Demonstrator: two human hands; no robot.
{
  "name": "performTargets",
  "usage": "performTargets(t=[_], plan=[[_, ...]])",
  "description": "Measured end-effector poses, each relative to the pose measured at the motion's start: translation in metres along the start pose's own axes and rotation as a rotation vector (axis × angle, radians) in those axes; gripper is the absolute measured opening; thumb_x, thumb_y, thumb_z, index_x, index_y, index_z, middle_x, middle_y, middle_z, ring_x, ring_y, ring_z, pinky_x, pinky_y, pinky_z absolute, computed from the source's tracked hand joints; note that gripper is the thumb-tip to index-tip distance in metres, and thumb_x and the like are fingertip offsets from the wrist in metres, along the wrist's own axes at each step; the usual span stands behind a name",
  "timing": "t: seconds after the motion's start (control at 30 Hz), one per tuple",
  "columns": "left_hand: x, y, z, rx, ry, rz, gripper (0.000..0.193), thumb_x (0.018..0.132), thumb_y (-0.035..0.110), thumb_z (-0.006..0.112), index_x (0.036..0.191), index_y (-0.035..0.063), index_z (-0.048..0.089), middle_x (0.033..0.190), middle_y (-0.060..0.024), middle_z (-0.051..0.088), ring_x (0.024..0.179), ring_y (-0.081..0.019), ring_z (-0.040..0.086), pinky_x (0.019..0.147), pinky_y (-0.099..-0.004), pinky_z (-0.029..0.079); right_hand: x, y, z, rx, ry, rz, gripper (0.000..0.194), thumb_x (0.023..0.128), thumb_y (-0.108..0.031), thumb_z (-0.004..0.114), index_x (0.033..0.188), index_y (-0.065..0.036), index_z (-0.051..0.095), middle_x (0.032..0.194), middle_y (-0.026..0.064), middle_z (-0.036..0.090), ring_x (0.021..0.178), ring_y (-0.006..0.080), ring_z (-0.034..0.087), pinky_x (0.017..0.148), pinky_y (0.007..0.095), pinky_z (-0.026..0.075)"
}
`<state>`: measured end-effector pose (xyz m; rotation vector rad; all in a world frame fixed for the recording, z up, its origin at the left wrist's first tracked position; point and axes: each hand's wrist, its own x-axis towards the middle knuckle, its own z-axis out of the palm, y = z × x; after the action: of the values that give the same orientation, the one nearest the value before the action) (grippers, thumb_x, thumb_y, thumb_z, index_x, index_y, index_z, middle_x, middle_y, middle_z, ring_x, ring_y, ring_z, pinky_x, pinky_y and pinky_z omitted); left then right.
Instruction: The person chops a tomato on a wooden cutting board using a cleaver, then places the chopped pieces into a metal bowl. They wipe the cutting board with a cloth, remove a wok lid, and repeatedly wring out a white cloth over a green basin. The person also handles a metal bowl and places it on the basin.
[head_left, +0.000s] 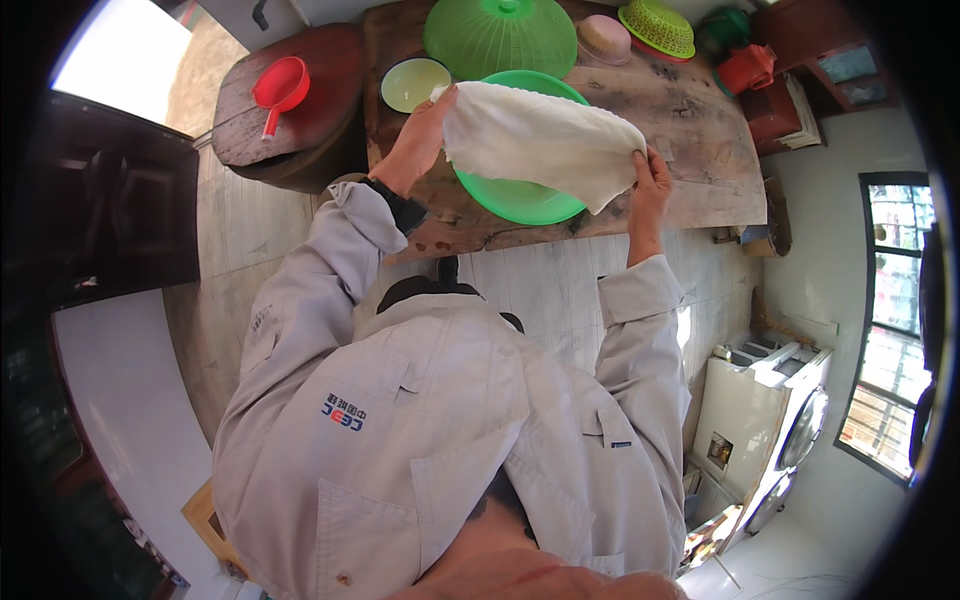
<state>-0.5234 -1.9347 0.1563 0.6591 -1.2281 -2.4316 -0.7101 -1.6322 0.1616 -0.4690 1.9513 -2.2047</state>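
A white cloth (536, 139) is stretched out between my two hands. My left hand (421, 135) pinches its left end, and my right hand (651, 178) grips the right edge, with a corner hanging down beside it. Beneath the cloth stands a green plastic basin (517, 213), whose middle is mostly hidden. Just behind my left hand is a pale enamel bowl (415, 82) with a dark rim. Past the basin sits a green mesh dome food cover (500, 37).
The wooden table (697, 157) also carries a pink bowl (604, 39), a yellow-green colander (658, 28) and a red plastic jug (746, 69). On a round wooden lid (300, 105) at left lies a red ladle (282, 84). A white stove unit (739, 405) stands at right.
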Motion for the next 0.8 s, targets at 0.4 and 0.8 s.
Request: performTargets(t=[0.4,0.8], plan=[[0.149,-0.118,-0.061,1.089,0.243,-0.033,0.063,0.096,0.035,0.065,0.138,-0.0076,0.047,0.117,-0.0228,0.065,0.108,-0.0293,0.065,0.094,-0.0393,0.052,0.017,0.165,-0.021,-0.736,-0.211,0.201,0.033,0.093,-0.017,0.065,0.124,-0.003,0.065,0.115,0.0178,0.069,0.104,0.0313,0.066,0.092,0.0375,0.051],[0.089,-0.168,-0.043,0.307,0.291,-0.497,0.070,0.102,0.043,0.052,0.160,0.0194,0.020,0.156,-0.0071,0.033,0.140,-0.0257,0.036,0.106,-0.0517,0.038,-0.012,0.279,0.085,-1.016,-1.055,-0.416,0.036,0.085,-0.014,0.056,0.119,-0.018,0.066,0.111,0.0044,0.062,0.108,0.0272,0.055,0.093,0.0447,0.041]])
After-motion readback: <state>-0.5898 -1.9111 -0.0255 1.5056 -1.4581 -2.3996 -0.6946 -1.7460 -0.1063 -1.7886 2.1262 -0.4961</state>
